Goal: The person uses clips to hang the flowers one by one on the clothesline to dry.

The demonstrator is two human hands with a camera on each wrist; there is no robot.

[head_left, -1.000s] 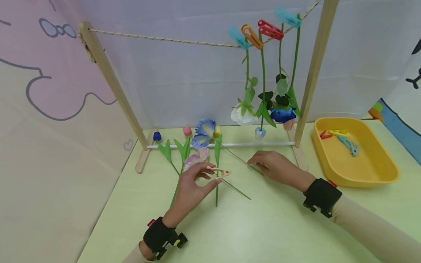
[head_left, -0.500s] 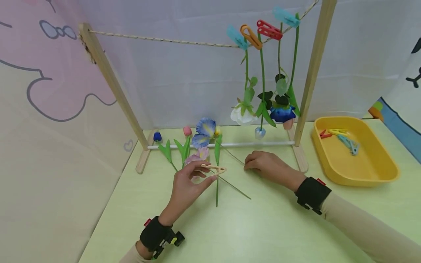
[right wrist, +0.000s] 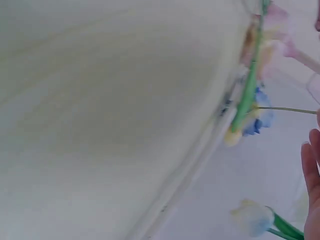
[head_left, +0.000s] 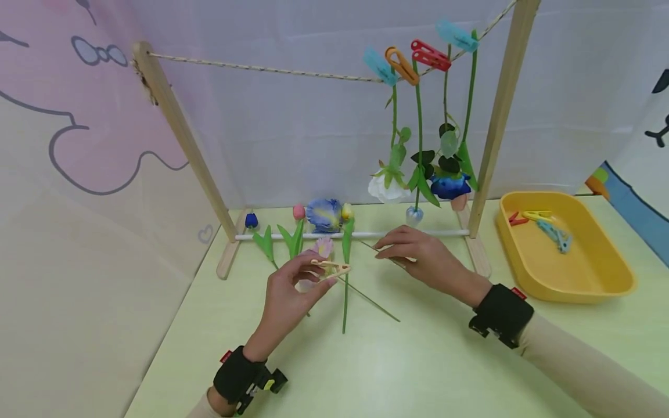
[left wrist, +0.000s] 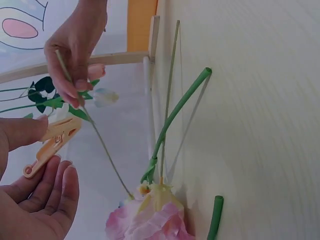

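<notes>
My left hand (head_left: pixel 320 274) pinches a peach clothespin (head_left: pixel 330 267) between thumb and fingers just above the table; the left wrist view shows the clothespin (left wrist: pixel 52 144) in that grip. My right hand (head_left: pixel 384 251) pinches the thin stem (left wrist: pixel 98 140) of a blue flower (head_left: pixel 324 215) whose head lies against the rack's white bar (head_left: pixel 418 233). A pink flower (head_left: pixel 322 247) lies below the clothespin, and its head (left wrist: pixel 150 221) fills the bottom of the left wrist view. The right wrist view is blurred, showing the blue flower (right wrist: pixel 260 121) and my fingers (right wrist: pixel 312 175).
A wooden rack (head_left: pixel 172 125) carries a rope (head_left: pixel 261 68) with several coloured clips (head_left: pixel 402 61) holding flowers upside down (head_left: pixel 418 174). More flowers lie by the bar: blue bud (head_left: pixel 251 220), pink tulip (head_left: pixel 298 212), yellow bud (head_left: pixel 346 211). A yellow tray (head_left: pixel 575 287) of clips stands right.
My right hand has risen and moved toward the rack with the thin stem pinched; the blue flower has shifted back against the bar. My left hand has drifted slightly left, still holding the clothespin.
</notes>
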